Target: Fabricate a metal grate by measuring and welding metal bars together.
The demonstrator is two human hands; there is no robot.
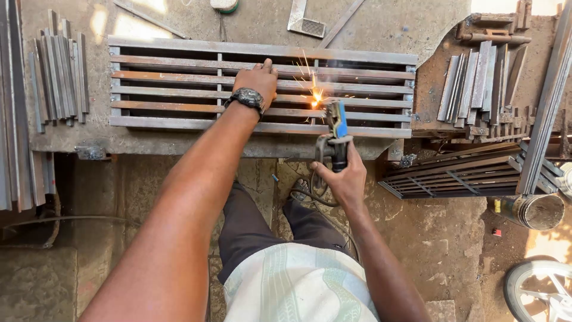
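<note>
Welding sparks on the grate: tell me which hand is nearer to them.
Right. The right hand grips the electrode holder just below the sparks; the left hand presses the grate farther left.

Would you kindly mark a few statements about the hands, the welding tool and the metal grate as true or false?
1. The left hand rests flat on the metal grate. True.
2. The right hand is empty. False: it holds a welding electrode holder with a blue grip.
3. Sparks fly where the tool's tip meets the grate. True.
4. The grate lies on the ground. False: it lies on a concrete slab raised above the floor.
5. A wristwatch sits on the left wrist. True.
6. The loose metal strips lie only to the right of the grate. False: stacks lie on both sides.
</note>
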